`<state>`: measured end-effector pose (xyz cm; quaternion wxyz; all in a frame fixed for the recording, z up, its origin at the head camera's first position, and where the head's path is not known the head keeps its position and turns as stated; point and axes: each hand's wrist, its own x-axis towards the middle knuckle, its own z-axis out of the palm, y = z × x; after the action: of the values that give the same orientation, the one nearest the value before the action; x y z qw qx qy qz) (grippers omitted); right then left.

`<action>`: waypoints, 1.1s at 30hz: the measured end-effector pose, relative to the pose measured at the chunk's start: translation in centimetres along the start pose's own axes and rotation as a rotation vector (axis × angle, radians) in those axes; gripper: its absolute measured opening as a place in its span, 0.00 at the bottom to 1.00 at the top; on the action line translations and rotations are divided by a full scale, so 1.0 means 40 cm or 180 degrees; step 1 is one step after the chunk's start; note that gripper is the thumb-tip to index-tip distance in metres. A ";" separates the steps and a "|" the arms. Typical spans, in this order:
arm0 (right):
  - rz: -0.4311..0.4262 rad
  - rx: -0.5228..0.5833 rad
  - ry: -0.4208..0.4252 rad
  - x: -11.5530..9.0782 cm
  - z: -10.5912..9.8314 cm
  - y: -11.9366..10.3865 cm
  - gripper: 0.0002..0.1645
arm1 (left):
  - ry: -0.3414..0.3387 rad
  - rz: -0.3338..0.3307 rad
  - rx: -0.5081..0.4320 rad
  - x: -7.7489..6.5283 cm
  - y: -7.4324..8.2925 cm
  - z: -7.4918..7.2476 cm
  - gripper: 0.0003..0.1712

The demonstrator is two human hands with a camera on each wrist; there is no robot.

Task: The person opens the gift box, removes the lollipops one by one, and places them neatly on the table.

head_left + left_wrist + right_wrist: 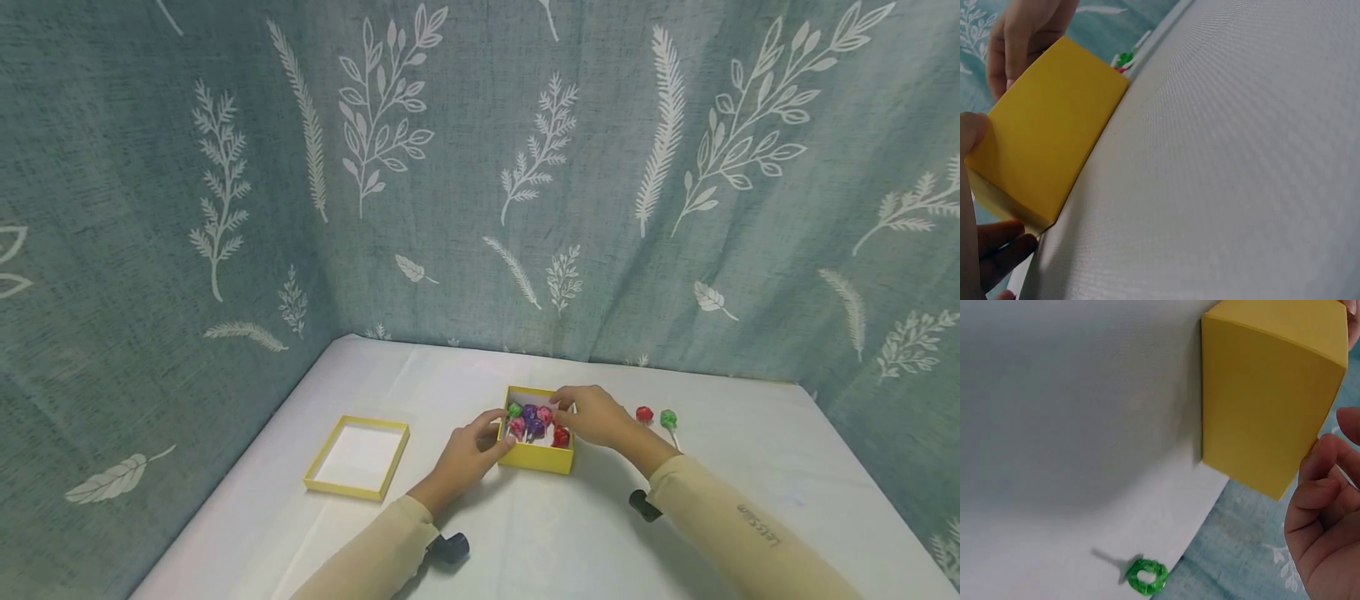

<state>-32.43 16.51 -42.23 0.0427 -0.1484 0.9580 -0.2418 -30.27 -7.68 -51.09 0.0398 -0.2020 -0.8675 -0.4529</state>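
Observation:
A yellow box (536, 457) with a white inside stands on the white table. In it lie several wrapped lollipops, among them a green lollipop (515, 409), purple lollipops (535, 428), pink ones and a red lollipop (561, 437). My left hand (468, 452) grips the box's left side; its thumb bends over the rim in the left wrist view, with fingers lower on the side wall. Over the right side reaches my right hand (596, 414), thumb and forefinger apart above the lollipops. In the right wrist view its bent fingers (1319, 456) are by the rim; nothing held shows.
A shallow yellow-edged white lid (358, 457) lies on the table to the left. Right of the box are a red lollipop (644, 414) and a green lollipop (668, 419). A blue-green leaf-patterned curtain (465, 208) hangs behind the table (555, 542).

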 end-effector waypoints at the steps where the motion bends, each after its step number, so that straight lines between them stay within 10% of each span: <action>1: -0.0011 0.0008 0.0006 0.001 0.002 -0.002 0.15 | -0.0007 -0.0014 0.0003 0.001 0.000 0.000 0.30; 10: -0.0167 -0.0128 0.0066 0.014 0.012 -0.036 0.15 | 0.0014 0.0015 -0.0013 0.003 0.006 -0.003 0.30; 23: -0.0278 -0.1237 0.0159 0.037 0.082 -0.047 0.12 | 0.0047 0.0074 0.0001 0.000 0.001 -0.002 0.29; 33: -0.0095 -0.1227 0.0047 0.038 0.097 -0.060 0.18 | 0.0048 0.0081 0.0057 -0.003 0.004 -0.004 0.30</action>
<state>-32.66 12.27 -44.51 0.0029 -0.1663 0.9845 -0.0554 -30.10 -7.75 -50.90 0.0539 -0.2091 -0.8686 -0.4460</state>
